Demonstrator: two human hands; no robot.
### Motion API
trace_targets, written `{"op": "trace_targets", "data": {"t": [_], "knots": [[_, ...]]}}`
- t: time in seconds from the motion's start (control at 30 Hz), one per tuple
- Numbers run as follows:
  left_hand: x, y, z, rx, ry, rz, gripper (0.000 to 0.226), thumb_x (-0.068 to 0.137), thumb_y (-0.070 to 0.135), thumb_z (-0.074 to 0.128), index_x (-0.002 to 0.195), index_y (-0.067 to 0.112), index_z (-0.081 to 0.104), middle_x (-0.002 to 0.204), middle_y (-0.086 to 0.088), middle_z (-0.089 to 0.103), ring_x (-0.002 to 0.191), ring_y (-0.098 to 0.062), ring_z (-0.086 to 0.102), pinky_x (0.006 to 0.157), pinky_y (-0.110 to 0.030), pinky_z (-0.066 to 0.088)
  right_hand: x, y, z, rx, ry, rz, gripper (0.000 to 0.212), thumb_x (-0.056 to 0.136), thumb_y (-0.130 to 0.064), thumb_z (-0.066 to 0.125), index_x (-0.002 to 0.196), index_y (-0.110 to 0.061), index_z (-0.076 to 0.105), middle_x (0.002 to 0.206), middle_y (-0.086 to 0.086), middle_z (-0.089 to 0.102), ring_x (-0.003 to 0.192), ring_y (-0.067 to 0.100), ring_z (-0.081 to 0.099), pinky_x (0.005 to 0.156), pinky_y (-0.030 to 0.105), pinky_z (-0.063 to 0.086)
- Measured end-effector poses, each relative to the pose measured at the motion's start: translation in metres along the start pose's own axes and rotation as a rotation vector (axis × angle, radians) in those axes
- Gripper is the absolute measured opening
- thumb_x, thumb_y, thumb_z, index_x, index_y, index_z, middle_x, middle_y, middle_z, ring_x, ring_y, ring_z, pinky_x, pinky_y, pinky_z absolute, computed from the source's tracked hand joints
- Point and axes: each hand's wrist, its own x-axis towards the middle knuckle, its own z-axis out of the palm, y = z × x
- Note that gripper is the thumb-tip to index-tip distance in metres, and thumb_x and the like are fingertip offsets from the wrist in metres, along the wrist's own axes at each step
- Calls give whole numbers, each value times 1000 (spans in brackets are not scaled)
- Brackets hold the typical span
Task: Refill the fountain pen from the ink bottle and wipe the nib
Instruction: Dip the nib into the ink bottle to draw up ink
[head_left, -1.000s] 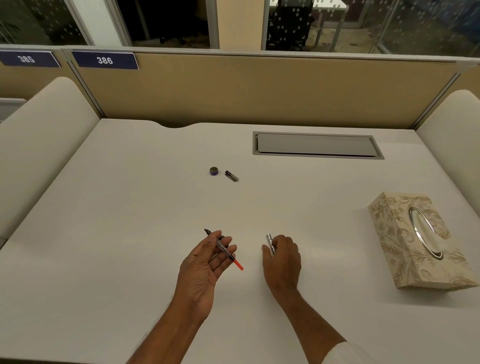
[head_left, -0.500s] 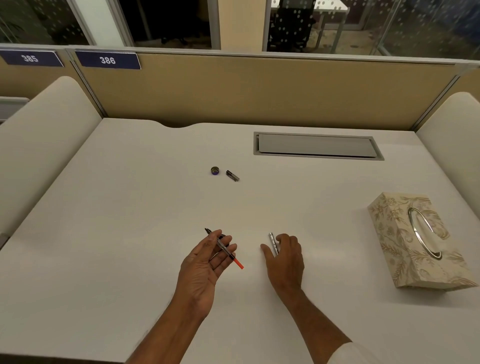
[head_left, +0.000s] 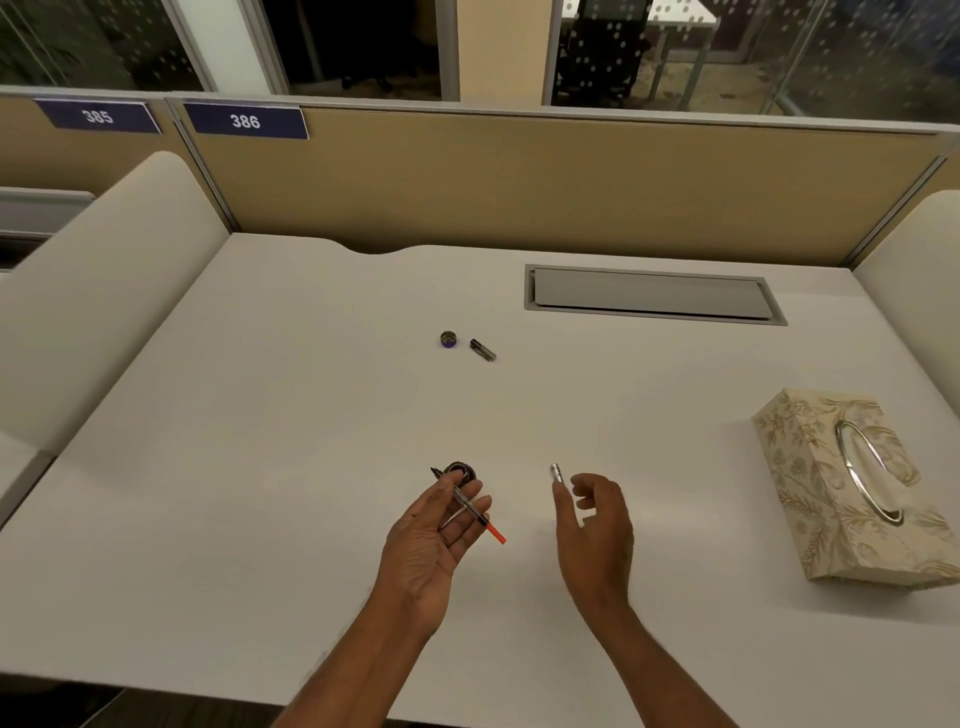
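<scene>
My left hand (head_left: 436, 540) is palm up, pinching a thin fountain pen section (head_left: 470, 512) with a dark nib at its far end and a red tip at its near end. A small dark ink bottle (head_left: 464, 471) stands on the desk just behind my left fingertips, partly hidden by them. A silver pen barrel (head_left: 555, 472) lies on the desk by my right thumb tip. My right hand (head_left: 597, 530) hovers beside it, fingers apart and holding nothing. Farther back lie a round bottle cap (head_left: 448, 340) and a dark pen cap (head_left: 483, 349).
A patterned tissue box (head_left: 810, 467) with an oval opening sits at the right of the white desk (head_left: 260, 467). A grey cable hatch (head_left: 649, 293) is set into the desk at the back right. Tan partition panels close off the far side.
My right hand has lifted off the silver barrel, turned and spread its fingers, leaving the barrel on the desk. The ink bottle now shows behind my left fingers. The left hand has barely moved.
</scene>
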Motion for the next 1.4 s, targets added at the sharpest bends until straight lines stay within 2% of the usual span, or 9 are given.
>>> {"op": "trace_targets", "data": {"t": [0.07,0.2,0.3,0.5,0.7,0.87,1.0,1.07,1.4], "knots": [[0,-4,-1,9,11,-18,28,96,17,65,121,5,72,112,-16,78,94,-28,79,80,-37,64,-12,-17,-8,117,-72,60,6,93,-27,69,90,-24,65,87,-8,69,82,8,64,72,30,53],[1,-10,0,-14,16,-54,28,97,17,63,121,5,70,109,-15,79,94,-27,79,76,-34,63,-45,-44,-23,209,-350,157,27,93,-43,66,76,-22,68,72,-2,72,68,8,66,64,19,51],[4,-13,4,-53,13,-87,27,97,17,63,121,5,70,108,-14,80,92,-25,79,75,-33,62,-60,-50,-30,241,-463,254,35,93,-47,64,76,-17,71,69,3,73,58,8,62,57,20,47],[13,-13,6,-143,-1,-126,24,99,16,61,118,4,68,102,-13,81,84,-25,80,69,-33,65,-58,-56,-26,248,-400,287,27,96,-31,65,76,-15,72,66,5,73,57,9,61,56,22,45],[24,-19,4,-198,-3,-173,20,98,16,62,113,5,69,108,-15,79,86,-25,79,71,-34,63,-53,-62,-14,165,-311,234,27,96,-34,64,74,-19,69,67,0,72,57,9,64,61,22,50],[33,-22,4,-249,-23,-224,19,99,14,61,112,2,69,102,-15,80,90,-27,78,74,-35,65,-46,-62,-4,63,-217,127,24,96,-30,64,72,-28,67,69,-10,71,64,12,65,65,33,57],[41,-18,6,-319,-47,-264,20,101,14,57,111,0,67,101,-17,80,82,-26,80,64,-33,66,-40,-65,4,-18,-182,2,22,96,-27,64,74,-30,66,72,-16,70,71,5,66,63,26,55],[44,-18,6,-353,-57,-275,20,102,13,56,110,-1,67,102,-18,80,81,-27,80,63,-34,66,-37,-66,6,-38,-179,-42,20,96,-26,65,76,-29,67,69,-13,70,73,4,66,63,26,55],[52,-19,5,-425,-82,-324,24,101,14,57,117,-3,65,108,-21,78,89,-30,79,82,-41,62,-26,-70,12,-144,-185,-229,12,98,-28,62,87,-30,67,76,-18,67,73,7,65,62,20,53]]}}
